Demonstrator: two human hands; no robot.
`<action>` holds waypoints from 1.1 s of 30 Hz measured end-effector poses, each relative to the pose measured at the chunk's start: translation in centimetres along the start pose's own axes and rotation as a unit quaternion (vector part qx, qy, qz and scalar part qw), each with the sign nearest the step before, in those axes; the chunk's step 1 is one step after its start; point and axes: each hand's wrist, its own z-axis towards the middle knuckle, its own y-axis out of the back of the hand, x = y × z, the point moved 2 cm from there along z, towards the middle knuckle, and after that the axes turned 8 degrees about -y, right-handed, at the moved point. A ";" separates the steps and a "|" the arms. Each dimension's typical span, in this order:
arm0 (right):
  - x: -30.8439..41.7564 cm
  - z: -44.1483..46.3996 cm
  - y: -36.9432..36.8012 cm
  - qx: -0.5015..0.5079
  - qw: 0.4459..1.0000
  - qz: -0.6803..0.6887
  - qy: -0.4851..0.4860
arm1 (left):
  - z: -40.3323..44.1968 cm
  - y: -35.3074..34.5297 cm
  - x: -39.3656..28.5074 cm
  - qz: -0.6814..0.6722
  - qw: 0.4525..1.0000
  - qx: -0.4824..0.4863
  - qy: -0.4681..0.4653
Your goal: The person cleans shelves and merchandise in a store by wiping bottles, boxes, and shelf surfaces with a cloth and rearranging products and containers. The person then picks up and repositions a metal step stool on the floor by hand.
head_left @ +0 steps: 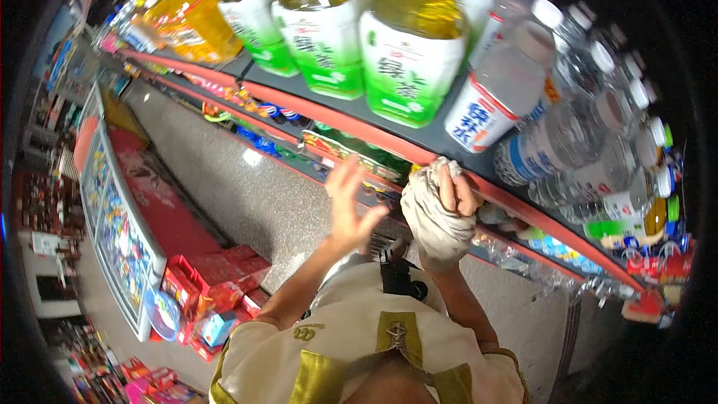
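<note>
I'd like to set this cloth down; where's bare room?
Floor between the chest freezer and the shelf looks bare. On the shelf, only a slim strip separates green tea bottles from the red edge. Right of the cloth, clear bottles crowd together.

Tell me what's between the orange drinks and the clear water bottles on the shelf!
The head view shows green-capped bottles between the orange drinks and the clear water bottles.
</note>
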 end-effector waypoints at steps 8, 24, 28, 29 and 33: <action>4.0 3.9 -2.1 0.190 0.965 0.151 0.102 | 2.6 -0.3 -2.9 -0.240 0.962 -0.043 0.118; 5.3 1.7 -2.9 0.463 0.864 0.195 0.036 | 6.1 1.7 3.0 -0.251 0.863 -0.360 0.251; 5.9 0.5 -1.8 0.500 0.836 0.222 0.031 | 8.2 5.2 10.6 -0.051 0.912 -0.376 0.156; 5.1 -0.3 -1.9 0.500 0.837 0.220 0.025 | 8.7 6.2 11.7 -0.015 0.919 -0.366 0.146; 2.6 -2.3 -1.5 0.520 0.829 0.201 -0.032 | 10.0 9.6 16.3 0.185 0.881 -0.427 0.087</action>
